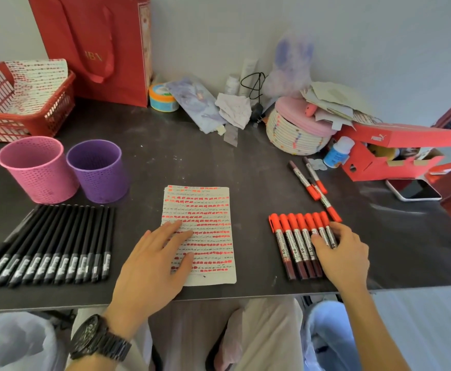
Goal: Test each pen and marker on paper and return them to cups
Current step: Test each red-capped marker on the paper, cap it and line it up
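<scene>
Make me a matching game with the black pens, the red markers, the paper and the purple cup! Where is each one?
Things:
1. black pens
2. red markers
3. paper
4. purple cup

Places:
A. under the flat left hand
B. standing beside the pink cup
C. in a long row on the far left
D. touched by the right hand

Pairs: 1-C, 2-D, 3-A, 4-B

The left hand (155, 261) is laid flat, palm down, with the fingers straight and slightly spread toward 1 o'clock; its forearm is extended from 7 o'clock. The right hand (339, 253) is held palm down with the fingers bent, tips set down toward 11 o'clock; its forearm is extended from 5 o'clock.
</scene>
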{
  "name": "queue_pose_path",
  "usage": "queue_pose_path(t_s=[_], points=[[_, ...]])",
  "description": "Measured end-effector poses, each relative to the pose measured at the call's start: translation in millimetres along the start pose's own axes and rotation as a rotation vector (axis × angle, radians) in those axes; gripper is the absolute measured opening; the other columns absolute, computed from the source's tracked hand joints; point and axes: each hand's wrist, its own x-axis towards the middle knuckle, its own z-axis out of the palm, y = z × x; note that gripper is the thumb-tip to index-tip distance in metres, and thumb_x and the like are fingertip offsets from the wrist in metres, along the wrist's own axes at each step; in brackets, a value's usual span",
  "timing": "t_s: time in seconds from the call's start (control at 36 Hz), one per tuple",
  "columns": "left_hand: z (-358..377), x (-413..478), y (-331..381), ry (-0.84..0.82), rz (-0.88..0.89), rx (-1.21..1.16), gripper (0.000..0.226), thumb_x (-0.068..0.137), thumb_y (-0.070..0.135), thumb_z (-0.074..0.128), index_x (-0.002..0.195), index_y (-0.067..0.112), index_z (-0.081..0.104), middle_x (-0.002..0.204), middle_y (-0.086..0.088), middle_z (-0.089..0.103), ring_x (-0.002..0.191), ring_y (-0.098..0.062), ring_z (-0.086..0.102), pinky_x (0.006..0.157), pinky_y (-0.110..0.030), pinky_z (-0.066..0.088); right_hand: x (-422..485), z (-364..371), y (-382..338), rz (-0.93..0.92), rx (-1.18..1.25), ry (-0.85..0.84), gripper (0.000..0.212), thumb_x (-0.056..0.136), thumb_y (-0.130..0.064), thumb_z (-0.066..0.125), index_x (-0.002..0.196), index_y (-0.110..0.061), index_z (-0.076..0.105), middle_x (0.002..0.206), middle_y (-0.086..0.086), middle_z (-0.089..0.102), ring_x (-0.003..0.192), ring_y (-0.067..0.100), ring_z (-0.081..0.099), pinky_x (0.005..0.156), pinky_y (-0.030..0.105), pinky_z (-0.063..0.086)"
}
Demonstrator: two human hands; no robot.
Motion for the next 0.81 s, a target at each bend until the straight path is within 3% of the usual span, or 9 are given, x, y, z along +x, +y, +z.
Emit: queue_pose_path(t_s=[0.19,0.39,0.58,0.81], points=[[-0.3,0.0,0.7,0.002,-0.007,0.007,0.059,0.095,0.057,0.033,0.138,0.028,0.060,0.154,0.008,0.046,0.142,-0.016,0.043,0.120,-0.037,0.022,-0.4,-1.5,0.5,-0.018,0.049,0.010,0.043,0.092,-0.044,0.065,0.131,-0.024,0.060,0.134,0.007,0.061,0.131,0.034,0.046,0.107,0.053,0.039],[0.0,-0.3,0.9,0.013,-0.011,-0.002,0.056,0.095,0.057,0.036,0.137,0.030,0.061,0.152,0.010,0.048,0.140,-0.014,0.045,0.120,-0.039,0.027,6.2,-3.0,0.4,-0.064,0.153,0.067,0.038,0.092,-0.036,0.067,0.127,-0.021,0.061,0.128,0.008,0.062,0.121,0.031,0.056,0.104,0.052,0.046],[-0.9,-0.5,0.8,0.026,-0.019,-0.015,0.052,0.093,0.055,0.040,0.135,0.034,0.061,0.151,0.014,0.048,0.140,-0.009,0.044,0.120,-0.036,0.024,53.8,-2.5,-24.9,-0.209,-0.008,0.044,0.031,0.092,-0.029,0.066,0.120,-0.017,0.065,0.122,0.016,0.063,0.118,0.038,0.054,0.106,0.049,0.042],[-1.9,-0.8,1.3,0.019,-0.022,-0.032,0.052,0.092,0.054,0.039,0.135,0.034,0.061,0.152,0.015,0.046,0.141,-0.008,0.042,0.122,-0.034,0.019,114.6,6.8,-46.4,-0.248,-0.358,-0.015,0.034,0.096,-0.033,0.059,0.123,-0.013,0.064,0.120,0.025,0.060,0.115,0.047,0.050,0.094,0.048,0.043]])
